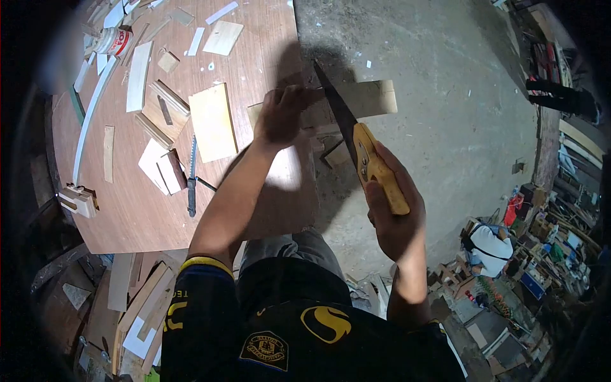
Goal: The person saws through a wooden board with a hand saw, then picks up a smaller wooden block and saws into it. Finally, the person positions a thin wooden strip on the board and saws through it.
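The right hand (402, 229) was closed round the yellow handle of a handsaw (366, 149), its blade angled up and to the left. Just ahead of that hand lay the board (375, 99), crossed by the blade and projecting beyond the edge of the wooden table (137, 219) over the floor (445, 146). The left hand (279, 118) rested on the board's supported end, apparently pinning it; how far its fingers were closed could not be told. The step in hand was judged to be sawing the overhanging part; no cut could be confirmed, nor whether the teeth touched. The next move would call for firm left-hand pressure and level strokes clear of the table edge. Left of the left hand lay a pale panel (213, 124), then a black-handled tool (191, 191); farther off stood a jar (114, 41). Well behind the right hand, another person (490, 249) was noted.
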Demonstrator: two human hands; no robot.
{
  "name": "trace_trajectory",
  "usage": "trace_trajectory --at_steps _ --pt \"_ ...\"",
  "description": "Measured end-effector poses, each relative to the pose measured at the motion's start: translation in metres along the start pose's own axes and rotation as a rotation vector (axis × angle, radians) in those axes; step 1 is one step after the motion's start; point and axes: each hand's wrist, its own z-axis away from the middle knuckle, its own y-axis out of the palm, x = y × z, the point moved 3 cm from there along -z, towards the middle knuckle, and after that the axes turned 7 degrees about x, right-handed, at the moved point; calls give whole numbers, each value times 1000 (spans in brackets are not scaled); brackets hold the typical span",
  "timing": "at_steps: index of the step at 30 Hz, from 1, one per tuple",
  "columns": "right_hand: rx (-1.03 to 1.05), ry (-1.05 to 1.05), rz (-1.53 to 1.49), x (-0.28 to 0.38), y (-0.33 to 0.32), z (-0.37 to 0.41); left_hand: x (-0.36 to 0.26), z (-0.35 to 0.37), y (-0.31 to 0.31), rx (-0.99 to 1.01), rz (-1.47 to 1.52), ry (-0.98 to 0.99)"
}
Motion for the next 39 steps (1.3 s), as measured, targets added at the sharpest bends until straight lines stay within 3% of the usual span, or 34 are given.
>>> trace_trajectory --at_steps 3,5,8,11,14,15,19,21,22,23,24,26,34,36,39 --pt "-30 26 -20 6 -2 -23 6 1 4 -90 -22 -78" --pt "-7 59 -58 21 -2 -43 6 0 4 42 -3 -124" --pt "20 92 -26 37 -7 -55 2 -1 -5 42 29 -163" --pt "38 54 17 39 -11 -52 14 0 29 -103 -28 -44" --pt "33 121 79 44 -6 -52 15 2 26 -57 -58 -28" --pt "26 213 -24 49 -5 -54 16 1 27 -51 -55 -32" --pt "1 389 -147 51 -8 -56 10 -2 9 -171 129 -50" --pt "-14 286 -112 43 -3 -53 9 -8 1 -230 248 -63" --pt "-25 175 -79 44 0 -55 9 -16 3 -270 240 -181" --pt "-12 200 -118 46 2 -51 8 -21 5 -304 236 -297" --pt "-16 200 -119 46 4 -50 2 -27 3 -304 236 -293" --pt "0 205 -121 42 6 -51 -4 -37 -1 -272 31 -492" --pt "75 252 1 57 5 -52 -5 -33 11 -272 32 -370" --pt "39 378 -173 62 2 -55 -2 -34 11 -255 3 -380" --pt "15 313 -128 57 3 -65 -7 -31 7 -305 -18 -337"
